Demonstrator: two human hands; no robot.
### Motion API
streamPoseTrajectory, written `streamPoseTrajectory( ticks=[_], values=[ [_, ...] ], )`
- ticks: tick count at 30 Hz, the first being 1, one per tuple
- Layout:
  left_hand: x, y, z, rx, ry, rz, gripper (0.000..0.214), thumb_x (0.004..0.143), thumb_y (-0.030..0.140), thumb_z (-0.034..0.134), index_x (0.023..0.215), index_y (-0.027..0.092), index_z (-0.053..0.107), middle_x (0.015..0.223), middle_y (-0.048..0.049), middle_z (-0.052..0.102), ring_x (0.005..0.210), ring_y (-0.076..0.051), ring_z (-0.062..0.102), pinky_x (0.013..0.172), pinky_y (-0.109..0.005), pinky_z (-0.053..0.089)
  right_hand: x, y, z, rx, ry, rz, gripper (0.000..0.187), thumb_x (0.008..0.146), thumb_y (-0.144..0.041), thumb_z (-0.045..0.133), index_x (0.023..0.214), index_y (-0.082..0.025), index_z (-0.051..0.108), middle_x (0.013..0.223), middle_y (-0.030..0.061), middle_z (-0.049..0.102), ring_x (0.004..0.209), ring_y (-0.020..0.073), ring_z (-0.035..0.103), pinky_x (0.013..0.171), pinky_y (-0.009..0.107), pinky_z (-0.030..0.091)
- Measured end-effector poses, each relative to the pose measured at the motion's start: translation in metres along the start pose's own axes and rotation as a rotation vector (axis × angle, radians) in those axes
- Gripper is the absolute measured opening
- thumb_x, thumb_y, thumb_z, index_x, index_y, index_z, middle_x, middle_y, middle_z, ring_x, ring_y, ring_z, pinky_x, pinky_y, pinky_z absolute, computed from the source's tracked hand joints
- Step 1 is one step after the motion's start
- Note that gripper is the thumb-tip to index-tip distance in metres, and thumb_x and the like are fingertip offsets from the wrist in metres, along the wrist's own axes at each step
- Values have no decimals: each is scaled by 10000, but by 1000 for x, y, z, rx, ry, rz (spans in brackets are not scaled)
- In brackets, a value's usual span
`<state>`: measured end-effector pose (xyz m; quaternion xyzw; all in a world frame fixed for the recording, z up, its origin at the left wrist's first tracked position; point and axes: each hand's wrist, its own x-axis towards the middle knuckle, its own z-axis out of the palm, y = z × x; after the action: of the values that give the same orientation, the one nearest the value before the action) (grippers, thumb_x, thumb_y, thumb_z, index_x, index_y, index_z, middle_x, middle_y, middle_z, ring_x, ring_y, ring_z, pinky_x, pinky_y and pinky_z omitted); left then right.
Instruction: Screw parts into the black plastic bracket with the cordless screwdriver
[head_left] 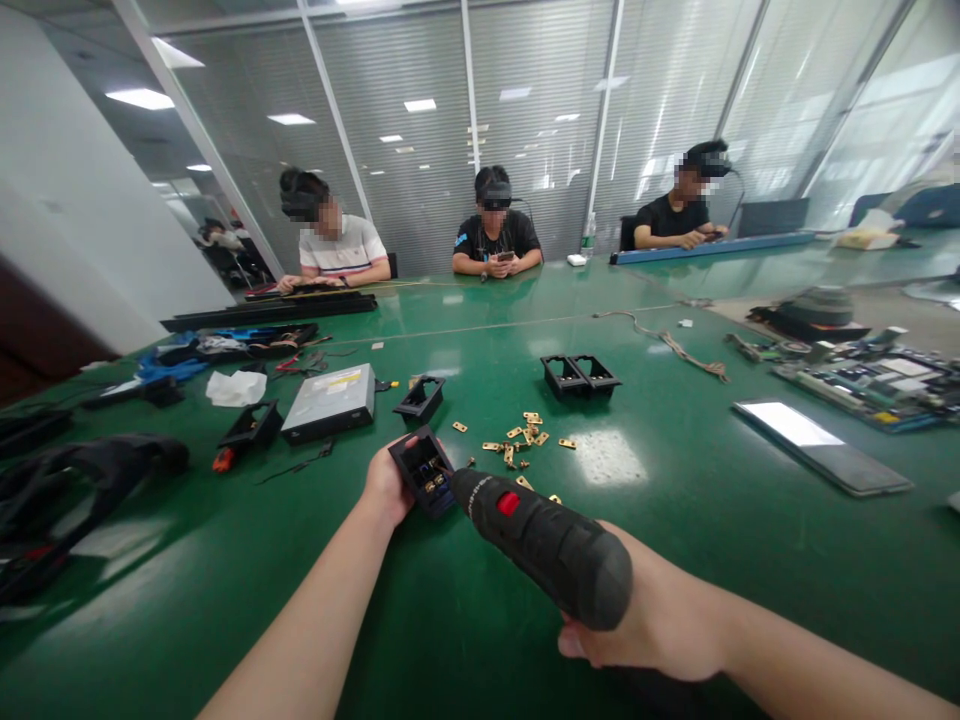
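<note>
My left hand (388, 484) is closed around the left side of a black plastic socket box (411, 462), tilted with its open face toward me. Brass pieces show inside the box. My right hand (637, 610) grips a black electric screwdriver (544, 540) with a red switch on top. Its bit points into the box; whether the tip touches a screw is too small to tell. Just beyond lie several loose brass plates (532, 435) and small screws. Another black box (420, 399) sits behind the held one, and a joined pair of black boxes (581, 375) stands farther right.
On the left are an optical drive (330, 400), another black box (251, 428), crumpled tissue (235, 388) and a black strapped object (75, 510). A phone (821, 447), circuit boards (892, 370) and a cord (675, 345) lie right. Several people sit across the green table (300, 610).
</note>
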<state>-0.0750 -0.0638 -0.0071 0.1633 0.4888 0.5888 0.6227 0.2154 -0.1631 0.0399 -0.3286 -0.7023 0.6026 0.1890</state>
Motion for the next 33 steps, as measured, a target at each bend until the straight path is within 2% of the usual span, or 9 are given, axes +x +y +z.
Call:
streamPoseTrajectory(
  ticks=[8,15,23,28,33],
  values=[
    [4,-2,-3,6,14,18,158,793,222,541,788,134,672,656,-109,684,557,-251,656,555,-388,552,2,6,0,107,-32,29,296,666,-169,769,785,-178,498,687,-40,552,573,102,542,502,203,394],
    [0,-1,2,17,28,21,164,797,227,531,760,133,659,658,-112,682,566,-254,656,572,-395,554,1,1,-2,72,-29,22,307,658,-177,769,769,-184,483,695,-30,559,577,99,534,488,198,375],
    [-3,0,4,31,28,27,161,803,238,527,771,143,653,655,-102,675,553,-243,645,578,-389,552,3,3,-3,99,-79,21,226,681,-172,742,717,-163,519,620,-27,562,541,108,540,468,194,407],
    [-3,1,5,8,33,23,156,801,231,525,785,142,652,661,-105,675,564,-251,649,589,-402,556,3,1,-3,68,-60,7,247,672,-137,764,724,-166,525,651,-28,572,564,107,559,476,181,413],
    [-1,0,4,19,37,23,192,816,242,504,797,132,660,664,-109,671,569,-251,646,594,-404,556,3,7,-4,129,-86,13,227,688,-171,773,712,-154,548,608,-20,595,522,106,558,474,191,433]
  ],
)
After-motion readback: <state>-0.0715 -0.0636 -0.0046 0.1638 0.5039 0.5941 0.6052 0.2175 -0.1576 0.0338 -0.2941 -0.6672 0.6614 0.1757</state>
